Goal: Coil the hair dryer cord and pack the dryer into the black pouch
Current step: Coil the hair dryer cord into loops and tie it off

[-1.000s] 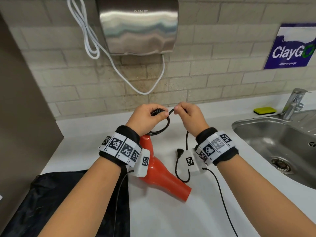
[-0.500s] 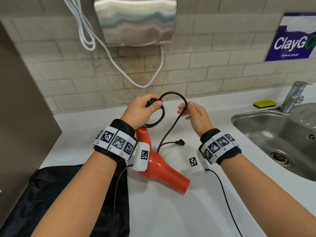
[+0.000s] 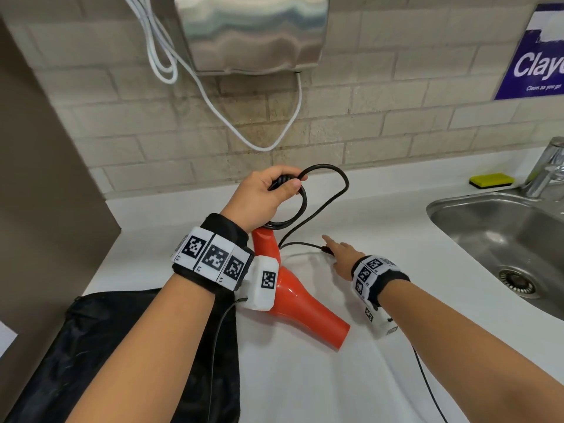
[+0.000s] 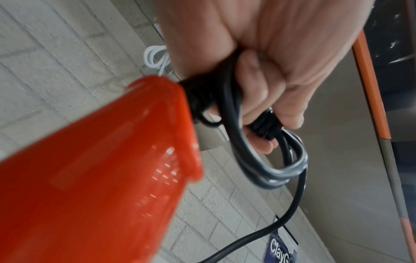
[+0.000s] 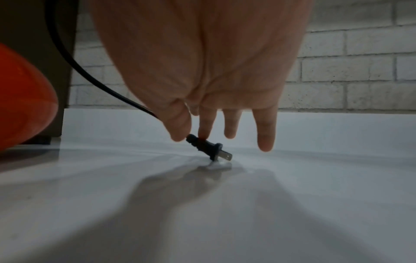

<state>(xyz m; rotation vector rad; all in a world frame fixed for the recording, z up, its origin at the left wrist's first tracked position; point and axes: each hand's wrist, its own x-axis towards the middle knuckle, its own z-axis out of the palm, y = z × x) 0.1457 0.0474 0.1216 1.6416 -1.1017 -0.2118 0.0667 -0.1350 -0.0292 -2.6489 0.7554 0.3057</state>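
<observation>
The red hair dryer lies on the white counter, nozzle toward me, handle end up under my left hand. That hand grips several loops of the black cord at the handle end; the left wrist view shows the fingers curled round the coil beside the dryer. My right hand is down at the counter, thumb and index finger pinching the cord's plug, which touches the surface; the other fingers point down, spread. The black pouch lies flat at the near left, partly under my left forearm.
A steel sink with a tap is set into the counter at right, a yellow sponge behind it. A wall hand dryer with a white cable hangs above. A brown panel bounds the left side.
My right hand let go of the raised loop, dropped to the counter and took hold of the plug. My left hand kept its grip on the coil.
</observation>
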